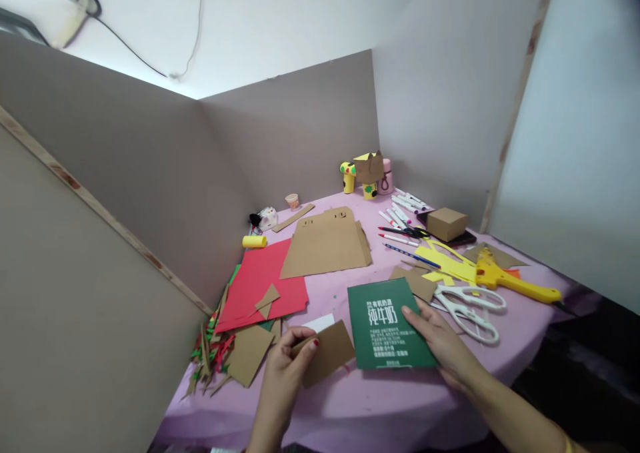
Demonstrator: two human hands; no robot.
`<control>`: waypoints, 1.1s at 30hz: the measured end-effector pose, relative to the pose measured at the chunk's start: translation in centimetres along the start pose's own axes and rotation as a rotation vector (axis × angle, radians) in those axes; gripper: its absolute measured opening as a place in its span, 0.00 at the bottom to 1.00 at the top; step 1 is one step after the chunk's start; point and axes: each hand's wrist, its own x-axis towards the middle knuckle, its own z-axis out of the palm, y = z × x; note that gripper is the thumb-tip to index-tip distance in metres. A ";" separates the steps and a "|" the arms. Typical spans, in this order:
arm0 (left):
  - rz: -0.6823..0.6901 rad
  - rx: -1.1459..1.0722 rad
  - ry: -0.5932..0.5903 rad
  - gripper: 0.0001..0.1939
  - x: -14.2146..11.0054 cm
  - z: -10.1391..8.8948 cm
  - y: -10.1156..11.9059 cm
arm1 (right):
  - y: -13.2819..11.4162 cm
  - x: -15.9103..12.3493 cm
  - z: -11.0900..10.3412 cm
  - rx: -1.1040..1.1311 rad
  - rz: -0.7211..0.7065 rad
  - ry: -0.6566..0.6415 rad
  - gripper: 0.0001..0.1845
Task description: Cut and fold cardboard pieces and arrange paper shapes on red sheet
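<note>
Just left of the green panel (pixel 393 326), my left hand (pixel 286 366) pinches a small brown card (pixel 330 354) between thumb and curled fingers — and my right hand (pixel 443 341) grips that panel by its right side, thumb on top, above the pink table (pixel 370 403). Beyond the panel lie a cardboard sheet (pixel 327 248) and, farther left, red paper (pixel 257 276) — right of the panel, white scissors (pixel 450 294) and a yellow glue gun (pixel 515 282).

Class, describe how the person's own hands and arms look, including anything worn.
The left hand is ungloved, with a red thumbnail. The right hand is ungloved too; a yellow sleeve edge shows on that arm. No sleeve shows on the left.
</note>
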 end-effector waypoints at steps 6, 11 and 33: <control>0.006 -0.256 0.176 0.17 -1.1 1.4 3.0 | -0.8 -0.5 0.3 0.059 -0.023 0.029 0.23; -0.004 -0.225 0.013 0.16 -2.3 5.0 2.2 | -0.9 -1.4 1.3 0.093 0.009 -0.023 0.21; 0.111 -0.151 0.140 0.12 -3.8 7.2 -0.8 | 0.2 -2.7 1.4 -0.507 -0.381 0.268 0.27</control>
